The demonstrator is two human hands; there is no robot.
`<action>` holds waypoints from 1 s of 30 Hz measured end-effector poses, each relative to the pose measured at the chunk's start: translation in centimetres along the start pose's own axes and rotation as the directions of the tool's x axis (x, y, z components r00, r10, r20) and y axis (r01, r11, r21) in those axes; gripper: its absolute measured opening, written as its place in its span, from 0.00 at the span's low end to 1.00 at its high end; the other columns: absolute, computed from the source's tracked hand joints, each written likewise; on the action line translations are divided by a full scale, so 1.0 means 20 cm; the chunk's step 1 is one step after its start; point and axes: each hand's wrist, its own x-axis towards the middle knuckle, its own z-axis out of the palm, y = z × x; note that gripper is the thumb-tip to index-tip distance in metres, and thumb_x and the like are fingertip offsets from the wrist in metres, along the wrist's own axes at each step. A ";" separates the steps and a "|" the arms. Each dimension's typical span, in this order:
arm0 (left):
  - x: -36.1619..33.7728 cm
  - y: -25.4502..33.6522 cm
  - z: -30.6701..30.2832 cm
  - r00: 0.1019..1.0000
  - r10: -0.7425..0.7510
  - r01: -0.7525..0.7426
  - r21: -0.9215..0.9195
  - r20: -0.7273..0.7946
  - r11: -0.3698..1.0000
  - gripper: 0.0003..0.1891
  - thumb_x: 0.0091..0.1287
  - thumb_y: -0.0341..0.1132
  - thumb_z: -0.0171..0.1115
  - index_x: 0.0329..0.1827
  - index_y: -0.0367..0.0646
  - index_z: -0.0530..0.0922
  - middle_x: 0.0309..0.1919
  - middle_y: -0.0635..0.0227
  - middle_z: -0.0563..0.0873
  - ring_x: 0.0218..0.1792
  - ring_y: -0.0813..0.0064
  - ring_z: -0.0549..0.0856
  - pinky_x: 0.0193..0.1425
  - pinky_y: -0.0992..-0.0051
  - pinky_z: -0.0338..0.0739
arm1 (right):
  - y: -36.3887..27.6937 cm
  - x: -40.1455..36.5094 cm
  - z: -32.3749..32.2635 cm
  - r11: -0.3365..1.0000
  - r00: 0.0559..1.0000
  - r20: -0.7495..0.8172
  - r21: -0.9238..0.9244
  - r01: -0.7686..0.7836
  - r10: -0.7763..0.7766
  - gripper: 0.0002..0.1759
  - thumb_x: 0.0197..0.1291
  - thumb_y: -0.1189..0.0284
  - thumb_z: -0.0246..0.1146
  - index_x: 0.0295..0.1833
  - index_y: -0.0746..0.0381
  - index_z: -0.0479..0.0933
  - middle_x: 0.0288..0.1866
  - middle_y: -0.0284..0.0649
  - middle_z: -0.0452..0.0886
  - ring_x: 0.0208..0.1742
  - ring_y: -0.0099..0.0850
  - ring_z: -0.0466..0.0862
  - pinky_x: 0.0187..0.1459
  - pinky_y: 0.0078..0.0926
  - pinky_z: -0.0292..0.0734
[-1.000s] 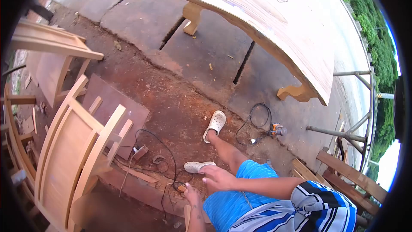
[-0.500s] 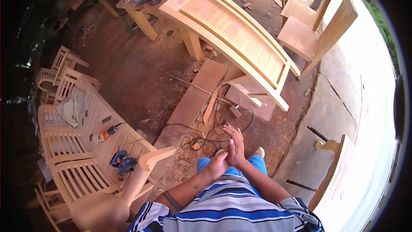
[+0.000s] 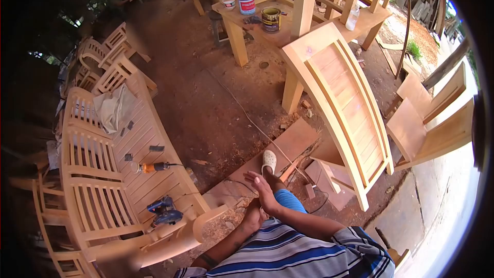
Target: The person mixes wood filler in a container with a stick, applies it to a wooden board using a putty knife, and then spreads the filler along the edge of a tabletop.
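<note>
My right hand [image 3: 265, 195] is in front of my body with its fingers stretched out, holding nothing that I can see. My left hand [image 3: 252, 218] meets it at the heel of the palm, and its fingers are largely hidden. To the left, a slatted wooden bench [image 3: 149, 146] carries a blue power tool [image 3: 164, 211], an orange power tool [image 3: 153, 167], a pale cloth [image 3: 114, 110] and several small dark pads [image 3: 156, 149]. On the right, a curved wooden panel [image 3: 342, 103] leans at a slant. Neither hand touches these things.
A plank [image 3: 283, 146] lies on the dirt floor under my clog [image 3: 269, 161]. A thin cord [image 3: 242, 107] crosses the ground. Paint cans [image 3: 271, 19] and a bottle [image 3: 352, 17] stand on a low wooden surface at the back. Wooden chairs [image 3: 409, 128] stand at right.
My view has turned left, and I have stepped forward with one foot onto the plank. My hands stay together in front of me; the right hand has slid over the left.
</note>
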 end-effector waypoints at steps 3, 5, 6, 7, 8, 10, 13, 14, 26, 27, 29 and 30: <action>0.30 0.38 0.01 1.000 0.004 -0.007 0.171 0.015 0.985 0.23 0.77 0.49 0.46 0.69 0.47 0.63 0.57 0.71 0.74 0.57 0.80 0.76 0.57 0.74 0.74 | -0.17 0.42 0.02 0.988 0.988 -0.039 0.032 0.152 -0.151 0.27 0.76 0.61 0.48 0.70 0.68 0.63 0.66 0.47 0.73 0.70 0.37 0.70 0.72 0.33 0.59; 0.48 0.64 0.13 1.000 0.023 -0.029 0.311 0.021 0.950 0.23 0.77 0.49 0.46 0.70 0.48 0.62 0.58 0.72 0.73 0.57 0.79 0.76 0.58 0.72 0.74 | -0.32 0.68 0.01 0.975 0.977 -0.083 0.081 0.205 -0.199 0.27 0.75 0.62 0.49 0.71 0.68 0.62 0.67 0.47 0.71 0.70 0.36 0.70 0.72 0.33 0.59; 0.53 0.77 0.25 0.998 0.059 -0.055 0.231 -0.010 0.971 0.24 0.77 0.50 0.48 0.69 0.49 0.62 0.58 0.72 0.74 0.57 0.79 0.76 0.57 0.71 0.74 | -0.46 0.79 0.01 0.976 0.983 -0.092 0.133 0.171 -0.159 0.28 0.75 0.62 0.49 0.72 0.67 0.60 0.69 0.46 0.69 0.70 0.37 0.69 0.71 0.34 0.59; 0.55 0.88 0.36 0.997 0.052 -0.055 0.058 0.052 0.997 0.23 0.75 0.51 0.50 0.67 0.50 0.66 0.56 0.72 0.75 0.55 0.78 0.77 0.56 0.68 0.75 | -0.54 0.90 0.00 0.966 0.978 -0.077 0.163 0.202 -0.191 0.29 0.75 0.61 0.49 0.73 0.66 0.58 0.70 0.46 0.67 0.72 0.36 0.66 0.72 0.35 0.58; 0.57 0.99 0.39 0.997 -0.033 0.028 0.075 0.065 0.997 0.26 0.76 0.53 0.47 0.71 0.51 0.61 0.62 0.71 0.72 0.60 0.76 0.75 0.59 0.69 0.74 | -0.61 0.99 0.01 0.967 0.983 -0.071 0.176 0.181 -0.171 0.30 0.75 0.59 0.48 0.74 0.66 0.57 0.71 0.46 0.66 0.73 0.37 0.65 0.72 0.36 0.56; 0.62 1.18 0.40 0.982 -0.084 0.076 0.050 0.171 0.996 0.26 0.75 0.52 0.50 0.72 0.54 0.62 0.63 0.70 0.73 0.62 0.74 0.75 0.58 0.65 0.76 | -0.76 1.19 0.02 0.966 0.989 -0.054 0.211 0.148 -0.139 0.32 0.75 0.56 0.47 0.75 0.65 0.54 0.72 0.47 0.65 0.74 0.38 0.64 0.73 0.37 0.55; 0.65 1.47 0.39 0.965 -0.163 0.149 0.082 0.207 0.985 0.24 0.71 0.49 0.59 0.66 0.54 0.67 0.58 0.73 0.76 0.58 0.72 0.78 0.54 0.63 0.78 | -0.85 1.42 0.09 0.961 0.996 -0.021 0.262 0.091 -0.088 0.36 0.75 0.51 0.45 0.77 0.64 0.51 0.74 0.48 0.62 0.75 0.40 0.61 0.74 0.40 0.52; 0.68 1.55 0.38 0.971 -0.155 0.149 0.045 0.184 0.988 0.22 0.69 0.47 0.64 0.61 0.51 0.69 0.54 0.74 0.77 0.56 0.73 0.79 0.52 0.66 0.78 | -0.85 1.50 0.12 0.964 0.996 -0.004 0.250 0.088 -0.090 0.38 0.74 0.49 0.44 0.77 0.63 0.49 0.75 0.48 0.60 0.76 0.41 0.60 0.75 0.42 0.51; 1.86 2.72 0.22 0.955 0.287 -0.277 0.576 0.075 0.769 0.14 0.73 0.42 0.53 0.46 0.39 0.78 0.38 0.65 0.84 0.40 0.68 0.85 0.41 0.67 0.80 | -0.83 2.83 0.18 0.939 0.856 -0.406 -0.017 0.342 -0.320 0.28 0.72 0.65 0.55 0.69 0.70 0.60 0.68 0.51 0.70 0.69 0.38 0.71 0.67 0.34 0.66; 1.94 2.81 0.18 0.972 0.235 -0.203 0.493 -0.004 0.846 0.13 0.73 0.40 0.52 0.42 0.39 0.79 0.34 0.65 0.84 0.36 0.68 0.85 0.39 0.67 0.80 | -0.81 2.91 0.15 0.959 0.843 -0.472 -0.026 0.282 -0.260 0.27 0.72 0.66 0.56 0.69 0.69 0.61 0.67 0.50 0.71 0.67 0.38 0.72 0.65 0.34 0.68; 2.08 3.02 0.10 0.980 0.200 -0.176 0.548 0.017 0.818 0.11 0.73 0.38 0.49 0.42 0.42 0.77 0.38 0.64 0.83 0.41 0.74 0.83 0.42 0.72 0.78 | -0.79 3.03 0.07 0.990 0.812 -0.568 -0.042 0.138 -0.137 0.25 0.72 0.67 0.57 0.68 0.68 0.62 0.64 0.48 0.74 0.62 0.37 0.75 0.61 0.33 0.71; 2.12 3.12 0.10 0.978 0.207 -0.183 0.565 0.021 0.805 0.09 0.73 0.37 0.50 0.43 0.42 0.76 0.40 0.63 0.83 0.42 0.74 0.83 0.42 0.73 0.78 | -0.76 3.09 0.02 0.977 0.783 -0.585 -0.133 0.165 -0.212 0.24 0.71 0.66 0.59 0.65 0.68 0.64 0.59 0.47 0.78 0.57 0.35 0.78 0.57 0.32 0.74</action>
